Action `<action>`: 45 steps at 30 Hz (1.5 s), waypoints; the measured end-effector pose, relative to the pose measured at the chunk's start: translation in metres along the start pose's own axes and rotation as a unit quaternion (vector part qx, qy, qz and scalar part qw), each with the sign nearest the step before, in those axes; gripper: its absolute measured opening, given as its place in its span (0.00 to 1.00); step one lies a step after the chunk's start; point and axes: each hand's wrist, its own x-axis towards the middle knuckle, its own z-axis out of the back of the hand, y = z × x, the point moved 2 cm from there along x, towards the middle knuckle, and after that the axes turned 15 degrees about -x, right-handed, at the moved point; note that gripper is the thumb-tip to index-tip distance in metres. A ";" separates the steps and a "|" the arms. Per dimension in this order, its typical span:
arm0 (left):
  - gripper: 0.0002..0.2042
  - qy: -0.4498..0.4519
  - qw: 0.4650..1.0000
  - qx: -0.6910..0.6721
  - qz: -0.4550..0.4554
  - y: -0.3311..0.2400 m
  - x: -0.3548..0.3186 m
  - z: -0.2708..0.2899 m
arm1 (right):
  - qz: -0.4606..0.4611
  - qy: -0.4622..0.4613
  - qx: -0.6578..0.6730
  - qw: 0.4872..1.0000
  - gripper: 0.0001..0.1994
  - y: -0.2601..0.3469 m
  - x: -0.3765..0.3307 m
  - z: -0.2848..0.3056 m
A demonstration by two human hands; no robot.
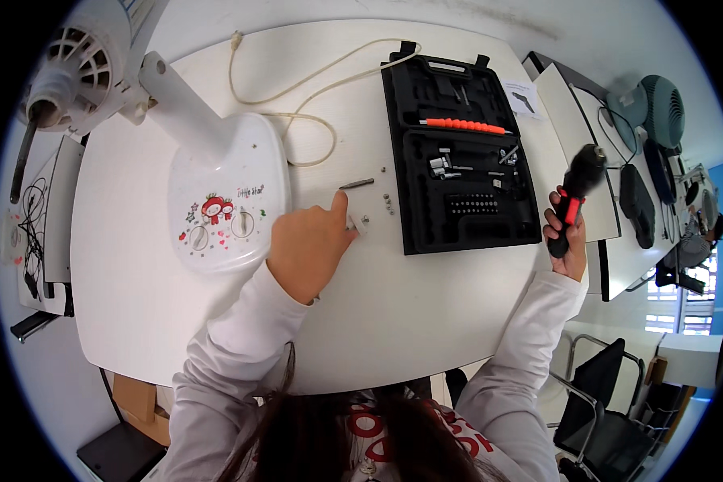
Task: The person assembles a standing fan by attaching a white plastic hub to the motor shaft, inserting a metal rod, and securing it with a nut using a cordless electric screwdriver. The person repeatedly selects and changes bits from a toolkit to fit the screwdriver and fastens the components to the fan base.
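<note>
My left hand (309,249) hovers over the white table with its index finger stretched out and its thumb apart. That fingertip is close to a slim metal screwdriver bit (357,184). Beside the thumb is a small pale piece (361,228); whether the hand touches it I cannot tell, and the other fingers are hidden. Several small screws (389,204) lie to the right. My right hand (568,249) is wrapped round a black and red cordless screwdriver (573,205), held up past the table's right side, its dark head pointing away.
An open black tool case (471,229) with sockets, bits and an orange flexible shaft (466,125) lies right of centre. The white fan base (229,193) stands left, its motor (68,72) above. A pale cord (329,149) curls behind. A chair (610,410) stands at lower right.
</note>
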 end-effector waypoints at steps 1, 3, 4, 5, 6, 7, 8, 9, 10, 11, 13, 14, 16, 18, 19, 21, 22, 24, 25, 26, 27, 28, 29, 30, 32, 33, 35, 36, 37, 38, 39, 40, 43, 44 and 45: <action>0.16 0.006 1.000 0.015 -0.002 -0.004 0.004 0.005 | 0.007 0.009 0.042 0.999 0.41 -0.003 -0.002 0.003; 0.14 -0.080 0.990 -0.071 -0.093 -0.020 0.025 0.010 | 0.020 0.019 0.090 0.996 0.44 -0.005 -0.007 0.005; 0.13 -0.123 0.976 -0.113 -0.136 -0.029 0.039 0.012 | 0.024 0.030 0.104 0.994 0.44 -0.006 -0.007 0.004; 0.11 -0.145 0.972 -0.107 -0.148 -0.037 0.055 0.009 | 0.028 0.043 0.119 0.992 0.43 -0.005 -0.005 0.000; 0.10 -0.167 0.967 -0.103 -0.162 -0.045 0.072 0.002 | 0.031 0.053 0.131 0.989 0.43 -0.005 -0.005 -0.001; 0.09 -0.148 0.971 -0.095 -0.162 -0.050 0.085 -0.006 | 0.033 0.058 0.136 0.988 0.42 -0.006 -0.004 -0.002; 0.08 -0.131 0.974 -0.088 -0.163 -0.053 0.098 -0.015 | 0.036 0.063 0.139 0.988 0.42 -0.006 -0.003 -0.003; 0.07 -0.111 0.977 -0.082 -0.164 -0.058 0.106 -0.022 | 0.039 0.066 0.143 0.987 0.41 -0.007 -0.002 -0.002; 0.06 -0.109 0.978 -0.071 -0.163 -0.061 0.109 -0.028 | 0.036 0.051 0.136 0.989 0.41 -0.007 -0.002 -0.003; 0.06 -0.103 0.979 -0.062 -0.166 -0.066 0.112 -0.034 | 0.033 0.032 0.127 0.991 0.41 -0.009 -0.003 -0.002; 0.06 -0.088 0.983 -0.048 -0.154 -0.070 0.116 -0.044 | 0.031 0.011 0.129 0.991 0.40 -0.012 -0.003 -0.003; 0.06 -0.088 0.982 -0.056 -0.158 -0.072 0.118 -0.046 | 0.033 0.008 0.139 0.990 0.40 -0.012 -0.003 -0.003; 0.06 -0.088 0.980 -0.073 -0.164 -0.072 0.119 -0.047 | 0.036 0.002 0.159 0.987 0.38 -0.012 -0.003 -0.003; 0.05 -0.098 0.972 -0.121 -0.176 -0.067 0.118 -0.050 | 0.039 -0.004 0.183 0.982 0.37 -0.012 -0.003 -0.005; 0.05 -0.103 0.967 -0.145 -0.182 -0.065 0.117 -0.051 | 0.039 -0.005 0.192 0.981 0.36 -0.011 -0.003 -0.005; 0.05 -0.092 0.958 -0.186 -0.200 -0.060 0.113 -0.049 | 0.040 -0.010 0.212 0.976 0.35 -0.012 -0.003 -0.005; 0.05 -0.087 0.952 -0.206 -0.209 -0.058 0.113 -0.049 | 0.041 -0.012 0.216 0.976 0.35 -0.012 -0.003 -0.005; 0.06 -0.078 0.951 -0.218 -0.203 -0.055 0.113 -0.051 | 0.043 -0.014 0.223 0.974 0.35 -0.011 -0.003 -0.007; 0.06 -0.074 0.951 -0.224 -0.201 -0.054 0.113 -0.052 | 0.043 -0.014 0.225 0.973 0.34 -0.011 -0.003 -0.009; 0.07 -0.088 0.951 -0.219 -0.199 -0.054 0.113 -0.052 | 0.044 -0.014 0.226 0.973 0.34 -0.010 -0.003 -0.010; 0.07 -0.101 0.952 -0.214 -0.196 -0.056 0.113 -0.052 | 0.044 -0.014 0.226 0.973 0.34 -0.010 -0.003 -0.010; 0.08 -0.114 0.952 -0.209 -0.194 -0.057 0.113 -0.051 | 0.042 -0.014 0.227 0.973 0.34 -0.010 -0.003 -0.010; 0.07 -0.107 0.960 -0.181 -0.187 -0.059 0.114 -0.050 | 0.042 -0.015 0.227 0.973 0.34 -0.011 -0.003 -0.009; 0.07 -0.100 0.967 -0.153 -0.179 -0.062 0.116 -0.048 | 0.041 -0.016 0.228 0.973 0.34 -0.011 -0.003 -0.008; 0.07 -0.092 0.976 -0.084 -0.179 -0.066 0.120 -0.048 | 0.039 -0.015 0.232 0.972 0.34 -0.011 -0.004 -0.009; 0.06 -0.091 0.977 -0.044 -0.186 -0.067 0.123 -0.048 | 0.038 -0.014 0.234 0.971 0.33 -0.011 -0.004 -0.010; 0.06 -0.087 0.974 0.017 -0.209 -0.070 0.129 -0.046 | 0.042 -0.007 0.237 0.971 0.32 -0.009 -0.002 -0.013; 0.06 -0.084 0.970 0.038 -0.225 -0.072 0.132 -0.044 | 0.043 -0.004 0.238 0.970 0.32 -0.008 -0.002 -0.013; 0.06 -0.082 0.965 0.058 -0.242 -0.073 0.134 -0.042 | 0.037 -0.022 0.220 0.974 0.32 -0.009 -0.003 -0.012; 0.06 -0.078 0.962 0.068 -0.253 -0.074 0.137 -0.042 | 0.031 -0.039 0.203 0.978 0.33 -0.010 -0.003 -0.010; 0.06 -0.075 0.959 0.078 -0.264 -0.073 0.140 -0.042 | 0.025 -0.056 0.185 0.981 0.34 -0.011 -0.003 -0.010; 0.05 -0.072 0.955 0.089 -0.274 -0.073 0.141 -0.043 | 0.025 -0.071 0.146 0.986 0.33 -0.010 -0.003 -0.010; 0.05 -0.095 0.950 -0.061 -0.291 -0.063 0.139 -0.043 | 0.048 -0.120 0.016 0.992 0.33 -0.002 -0.001 -0.019; 0.05 -0.097 0.939 -0.136 -0.301 -0.060 0.138 -0.040 | 0.065 -0.137 -0.035 0.988 0.32 0.000 0.000 -0.023; 0.05 -0.099 0.922 -0.211 -0.309 -0.055 0.137 -0.036 | 0.083 -0.153 -0.086 0.981 0.32 0.002 0.001 -0.028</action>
